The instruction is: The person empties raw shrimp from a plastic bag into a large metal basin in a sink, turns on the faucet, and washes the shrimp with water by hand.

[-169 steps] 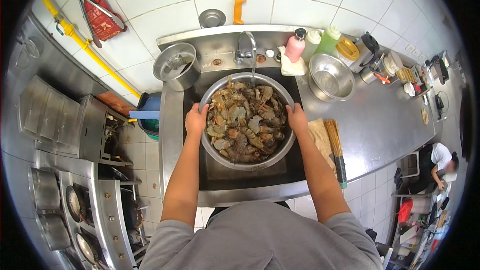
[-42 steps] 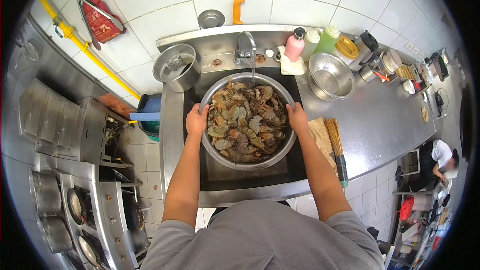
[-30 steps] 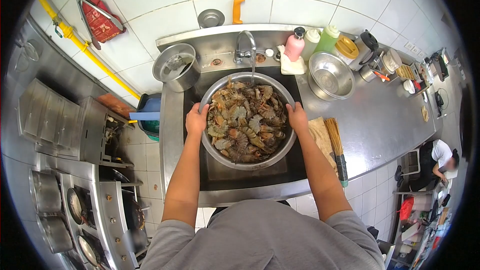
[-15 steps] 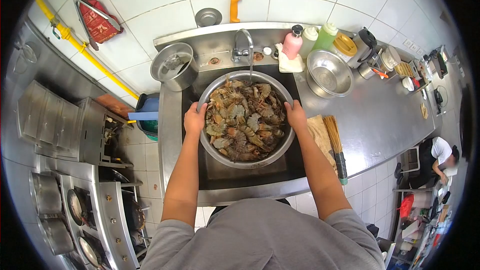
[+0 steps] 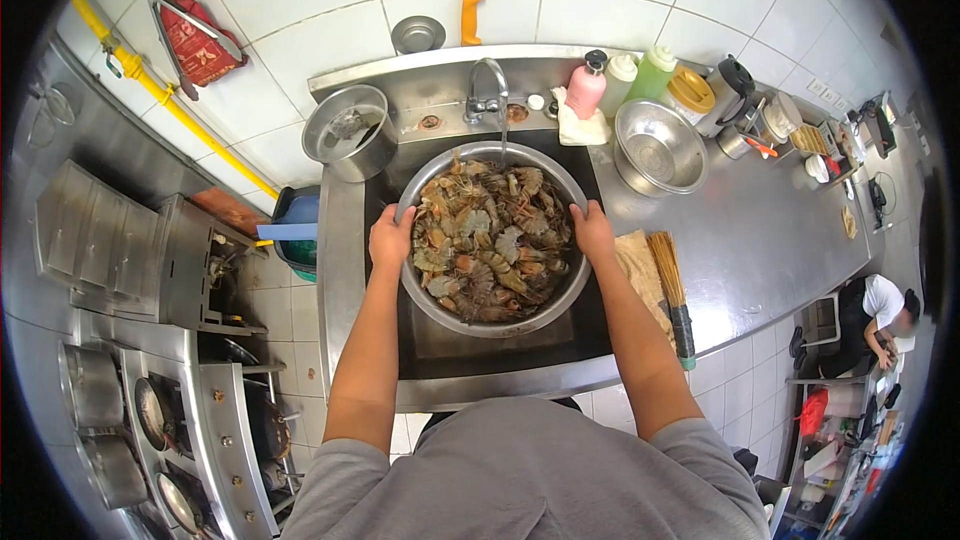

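Observation:
A large steel bowl (image 5: 497,331) heaped with raw shrimp (image 5: 490,240) is held over the sink (image 5: 450,348). My left hand (image 5: 390,236) is closed on its left rim, and my right hand (image 5: 594,232) grips the right rim. From the faucet (image 5: 487,90) a thin stream of water runs into the far side of the bowl. Whether the bowl's base rests on the sink floor is hidden.
A steel pot (image 5: 350,136) stands at the sink's back left corner. To the right are a steel colander bowl (image 5: 660,148), a pink bottle (image 5: 586,86), a cloth (image 5: 645,275) and a stick brush (image 5: 668,285). Another person (image 5: 870,315) works far right. Stoves (image 5: 215,420) stand left.
My hands and the bowl stay in nearly the same place. The person at far right has shifted an arm slightly.

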Demonstrator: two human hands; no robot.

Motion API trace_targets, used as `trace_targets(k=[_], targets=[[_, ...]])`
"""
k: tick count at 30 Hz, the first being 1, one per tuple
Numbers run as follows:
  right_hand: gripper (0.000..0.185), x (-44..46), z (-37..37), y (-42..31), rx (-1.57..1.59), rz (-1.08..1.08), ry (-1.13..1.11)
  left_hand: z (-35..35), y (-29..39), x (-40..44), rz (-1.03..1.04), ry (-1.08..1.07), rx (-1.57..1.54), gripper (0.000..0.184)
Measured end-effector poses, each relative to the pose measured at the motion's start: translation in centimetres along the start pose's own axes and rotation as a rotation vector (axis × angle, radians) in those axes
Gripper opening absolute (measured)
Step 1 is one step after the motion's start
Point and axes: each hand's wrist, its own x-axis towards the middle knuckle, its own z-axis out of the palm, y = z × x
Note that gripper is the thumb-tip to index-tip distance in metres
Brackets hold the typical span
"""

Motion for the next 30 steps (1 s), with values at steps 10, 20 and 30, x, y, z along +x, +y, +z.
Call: trace_targets(k=[10, 20, 30], targets=[[0.043, -0.11, -0.16, -0.23, 0.002, 0.007, -0.004, 0.08, -0.20, 0.04, 0.013, 0.000, -0.024, 0.044], [0.043, -0.13, -0.01, -0.11, 0.015, -0.021, 0.025, -0.17, 0.22, -0.13, -0.005, -0.002, -0.004, 0.043], [0.043, -0.20, -0.04, -0.21, 0.011, -0.008, 0.025, -0.11, 0.16, -0.05, 0.005, -0.004, -0.007, 0.041]])
